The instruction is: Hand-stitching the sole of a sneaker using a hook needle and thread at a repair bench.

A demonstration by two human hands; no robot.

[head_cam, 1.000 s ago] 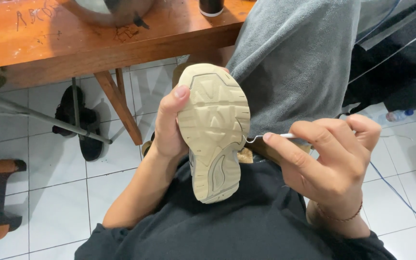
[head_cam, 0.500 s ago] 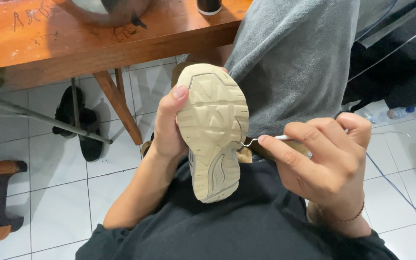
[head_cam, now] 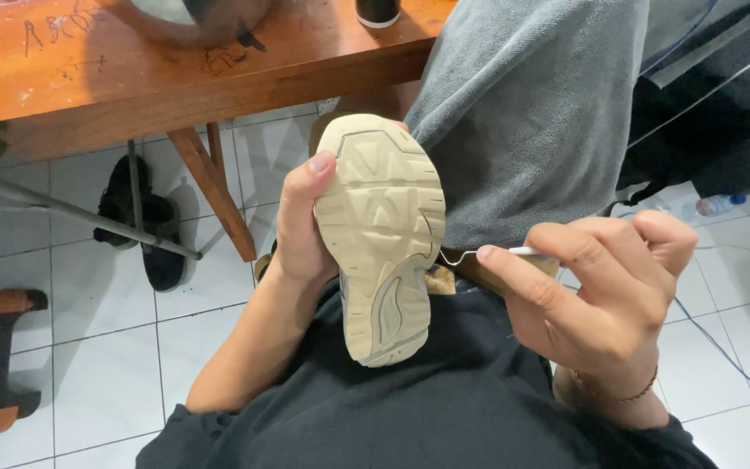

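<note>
**Beige sole, grey cloth, orange-brown wood**

The shoe sole (head_cam: 382,234) was pale beige, moulded in triangles and zigzags. The trouser leg (head_cam: 523,113) was grey, the shirt (head_cam: 427,408) black, the bench (head_cam: 132,69) orange-brown, the floor (head_cam: 106,347) white-tiled.

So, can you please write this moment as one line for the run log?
left hand: holds beige shoe sole-up | right hand: pinches hooked metal tool, hook at sole edge | background: wooden table

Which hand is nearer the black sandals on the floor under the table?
Left. The left hand grips the beige shoe sole-up on the side toward the black sandals; the right hand, holding a hooked needle, is on the shoe's far side.
</note>
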